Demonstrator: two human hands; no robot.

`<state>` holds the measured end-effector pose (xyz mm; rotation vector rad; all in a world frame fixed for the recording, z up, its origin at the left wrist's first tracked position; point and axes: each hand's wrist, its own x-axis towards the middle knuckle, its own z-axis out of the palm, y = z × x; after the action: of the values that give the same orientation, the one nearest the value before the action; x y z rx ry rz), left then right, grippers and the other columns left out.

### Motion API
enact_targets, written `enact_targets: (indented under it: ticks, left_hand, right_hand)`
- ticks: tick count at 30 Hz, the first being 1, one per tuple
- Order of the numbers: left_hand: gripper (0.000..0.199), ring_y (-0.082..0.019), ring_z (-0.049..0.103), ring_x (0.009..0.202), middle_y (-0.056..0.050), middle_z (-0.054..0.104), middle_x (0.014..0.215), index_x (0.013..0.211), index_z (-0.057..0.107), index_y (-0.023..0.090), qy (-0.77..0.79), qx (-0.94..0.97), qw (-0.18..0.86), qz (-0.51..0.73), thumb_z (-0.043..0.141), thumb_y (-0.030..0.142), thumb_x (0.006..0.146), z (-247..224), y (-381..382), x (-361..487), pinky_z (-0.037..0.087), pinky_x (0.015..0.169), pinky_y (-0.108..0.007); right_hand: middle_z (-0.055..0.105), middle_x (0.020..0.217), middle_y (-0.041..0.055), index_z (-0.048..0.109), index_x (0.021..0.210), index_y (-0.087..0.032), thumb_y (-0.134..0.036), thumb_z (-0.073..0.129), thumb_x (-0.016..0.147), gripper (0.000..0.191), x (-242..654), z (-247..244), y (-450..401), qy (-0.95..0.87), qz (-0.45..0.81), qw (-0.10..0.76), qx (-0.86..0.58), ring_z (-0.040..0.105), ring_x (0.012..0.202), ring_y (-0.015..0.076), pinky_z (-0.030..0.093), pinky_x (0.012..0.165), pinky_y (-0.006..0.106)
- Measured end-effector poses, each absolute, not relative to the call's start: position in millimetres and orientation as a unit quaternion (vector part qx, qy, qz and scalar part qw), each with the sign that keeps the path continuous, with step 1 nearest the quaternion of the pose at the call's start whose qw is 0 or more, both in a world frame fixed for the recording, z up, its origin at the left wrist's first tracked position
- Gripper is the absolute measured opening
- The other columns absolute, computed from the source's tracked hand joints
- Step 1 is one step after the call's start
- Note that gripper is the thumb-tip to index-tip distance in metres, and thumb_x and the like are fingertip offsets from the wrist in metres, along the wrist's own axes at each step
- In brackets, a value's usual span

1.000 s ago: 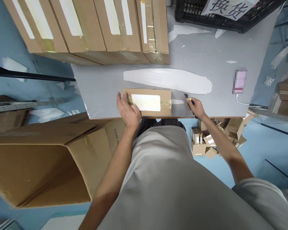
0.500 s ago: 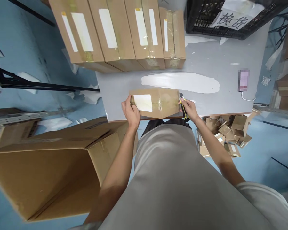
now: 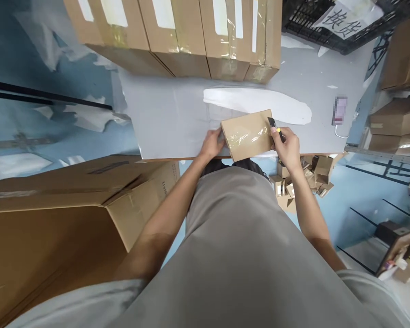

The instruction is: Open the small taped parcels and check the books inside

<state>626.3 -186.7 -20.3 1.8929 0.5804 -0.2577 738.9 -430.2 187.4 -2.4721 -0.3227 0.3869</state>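
Note:
A small cardboard box (image 3: 248,136) with shiny clear tape across its face is at the front edge of the grey table (image 3: 167,118), turned at a slant. My left hand (image 3: 212,144) grips the box at its left end, the fingertips partly hidden behind it. In my right hand (image 3: 287,145) is a black and yellow utility knife (image 3: 276,127), its dark tip pointing up and left by the box's right edge. The fingers of that hand are closed around the knife and lie close against the box. Whether the blade touches the cardboard I cannot tell.
Several taped cardboard boxes (image 3: 181,59) stand along the table's back. A black crate (image 3: 294,27) with a paper sign is at back right. White paper (image 3: 294,111) and a phone (image 3: 340,109) lie on the table. A large open carton (image 3: 136,218) stands at lower left, box scraps (image 3: 323,168) at right.
The box has been turned, so its white label no longer shows and a taped face is up. Both hands moved with it, the knife rising along its right side. My view has shifted.

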Motion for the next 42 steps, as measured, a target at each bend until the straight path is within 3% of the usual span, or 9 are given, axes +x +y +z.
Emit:
enact_targets:
  ticks: [5, 10, 16, 23, 35, 42]
  left_hand:
    - [0.042, -0.021, 0.063, 0.073, 0.003, 0.06, 0.073, 0.128, 0.081, 0.019, 0.358, 0.787, 0.495, -0.091, 0.084, 0.031, 0.087, 6, -146, 616, 0.058, 0.086, -0.037]
    - [0.034, -0.017, 0.056, 0.061, 0.006, 0.05, 0.059, 0.119, 0.086, 0.02, 0.374, 0.75, 0.543, -0.049, 0.08, 0.043, 0.095, 43, -127, 614, 0.055, 0.072, -0.032]
    - [0.026, -0.016, 0.065, 0.07, 0.003, 0.065, 0.069, 0.116, 0.088, 0.026, 0.278, 0.73, 0.624, 0.01, 0.077, 0.043, 0.1, 76, -138, 630, 0.056, 0.07, -0.029]
    - [0.023, -0.017, 0.07, 0.083, -0.003, 0.08, 0.103, 0.111, 0.086, 0.025, 0.194, 0.758, 0.623, -0.007, 0.089, 0.034, 0.09, 102, -142, 649, 0.062, 0.08, -0.031]
    - [0.026, -0.012, 0.06, 0.07, 0.0, 0.079, 0.092, 0.109, 0.085, 0.018, 0.156, 0.773, 0.614, -0.033, 0.092, 0.033, 0.089, 104, -134, 656, 0.055, 0.074, -0.032]
    - [0.024, -0.011, 0.057, 0.069, 0.001, 0.081, 0.095, 0.108, 0.085, 0.02, 0.155, 0.773, 0.615, -0.036, 0.093, 0.03, 0.087, 106, -134, 655, 0.054, 0.074, -0.032]
  right_hand:
    - [0.08, 0.119, 0.0143, 0.08, 0.105, -0.024, -0.075, 0.044, 0.117, 0.063, 718, 193, -427, -0.143, 0.09, 0.269, -0.948, 0.075, 0.118, 0.0292, 0.059, 0.107, 0.045]
    - [0.078, 0.103, 0.0102, 0.074, 0.1, -0.024, -0.073, 0.044, 0.118, 0.06, 698, 216, -419, -0.112, 0.092, 0.226, -0.963, 0.074, 0.101, 0.0269, 0.057, 0.094, 0.039]
    - [0.078, 0.083, 0.0062, 0.075, 0.116, -0.026, -0.071, 0.04, 0.12, 0.057, 677, 232, -389, -0.044, 0.227, 0.223, -0.947, 0.077, 0.084, 0.0278, 0.055, 0.084, 0.034]
    - [0.086, 0.122, 0.0148, 0.058, 0.152, -0.024, -0.049, 0.042, 0.121, 0.043, 651, 225, -358, -0.077, 0.269, 0.162, -0.946, 0.083, 0.1, 0.0342, 0.058, 0.091, 0.04]
    - [0.089, 0.122, 0.0127, 0.067, 0.162, -0.024, -0.04, 0.046, 0.123, 0.047, 637, 228, -329, -0.12, 0.286, 0.137, -0.941, 0.085, 0.111, 0.0321, 0.057, 0.095, 0.033]
    - [0.088, 0.121, 0.0166, 0.062, 0.167, -0.019, -0.035, 0.045, 0.122, 0.051, 635, 231, -318, -0.118, 0.296, 0.088, -0.944, 0.085, 0.111, 0.0335, 0.058, 0.099, 0.036]
